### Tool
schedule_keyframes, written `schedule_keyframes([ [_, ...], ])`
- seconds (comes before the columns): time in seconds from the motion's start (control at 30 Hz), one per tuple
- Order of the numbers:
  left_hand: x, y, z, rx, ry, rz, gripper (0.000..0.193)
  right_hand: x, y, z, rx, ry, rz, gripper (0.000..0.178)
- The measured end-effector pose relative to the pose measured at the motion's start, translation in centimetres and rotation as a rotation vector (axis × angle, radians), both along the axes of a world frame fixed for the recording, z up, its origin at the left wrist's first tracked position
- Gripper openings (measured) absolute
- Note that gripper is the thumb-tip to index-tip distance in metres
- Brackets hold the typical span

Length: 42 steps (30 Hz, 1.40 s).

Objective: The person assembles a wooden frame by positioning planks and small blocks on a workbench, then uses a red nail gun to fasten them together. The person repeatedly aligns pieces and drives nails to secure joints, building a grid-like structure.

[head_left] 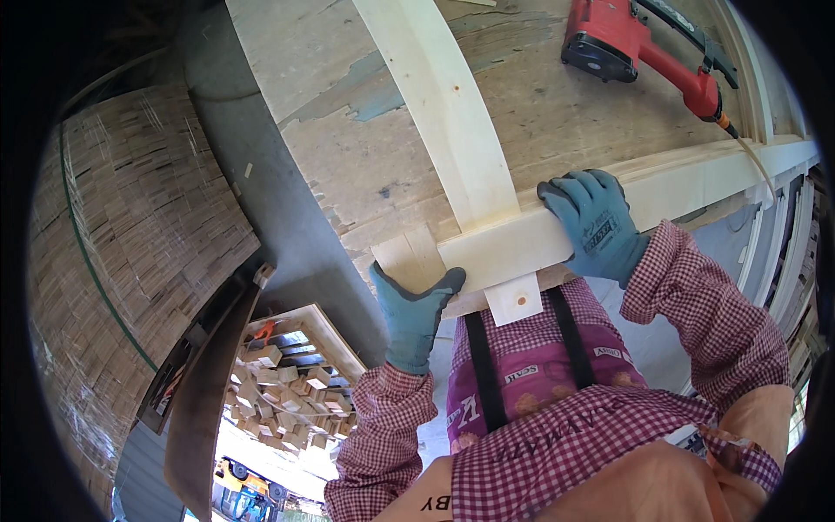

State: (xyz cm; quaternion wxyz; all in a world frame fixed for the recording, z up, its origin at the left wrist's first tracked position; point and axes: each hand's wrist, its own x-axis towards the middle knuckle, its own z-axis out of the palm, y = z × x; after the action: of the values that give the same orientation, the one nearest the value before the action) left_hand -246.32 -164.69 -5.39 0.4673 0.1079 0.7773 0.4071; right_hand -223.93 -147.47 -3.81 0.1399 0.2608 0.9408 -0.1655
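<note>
My left hand (407, 317), in a teal glove with dark fingertips, grips a short pale wooden block (409, 258) at the near edge of the workbench. Its thumb lies beside the left end of a long wooden beam (504, 242). Fingers of my right hand (598, 222), gloved alike, are wrapped over the top of that beam. A flat wooden board (439, 100) runs away from me and meets the beam at an angle. Below the beam, a pale wooden end piece (517, 300) with a knot sticks out towards me. My palms are hidden.
A red nail gun (631, 52) with a hose lies on the worn plywood bench top (348, 148) at the far right. Stacked wood wrapped in film (139, 217) stands left. Below it, a wooden crate (335, 335) holds several offcuts. Slatted frames stand at right.
</note>
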Motion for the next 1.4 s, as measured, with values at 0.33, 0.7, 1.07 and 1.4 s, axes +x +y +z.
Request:
schedule_keyframes([
  [0.33,0.3,0.3,0.9,0.032,-0.055,0.029,0.072,0.4,-0.1,-0.1,0.024,0.101,-0.002,0.072],
  [0.7,0.1,0.0,0.3,-0.025,-0.089,0.026,0.085,0.4,0.1,0.0,0.019,0.162,-0.009,0.072],
  [1.07,0.3,1.2,1.7,-0.016,-0.176,0.105,0.080,0.4,-0.1,-0.3,0.011,0.130,0.006,0.087],
  [1.4,0.7,1.4,1.4,0.020,-0.157,0.131,0.075,0.4,-0.1,-0.4,0.043,0.089,0.012,0.081],
])
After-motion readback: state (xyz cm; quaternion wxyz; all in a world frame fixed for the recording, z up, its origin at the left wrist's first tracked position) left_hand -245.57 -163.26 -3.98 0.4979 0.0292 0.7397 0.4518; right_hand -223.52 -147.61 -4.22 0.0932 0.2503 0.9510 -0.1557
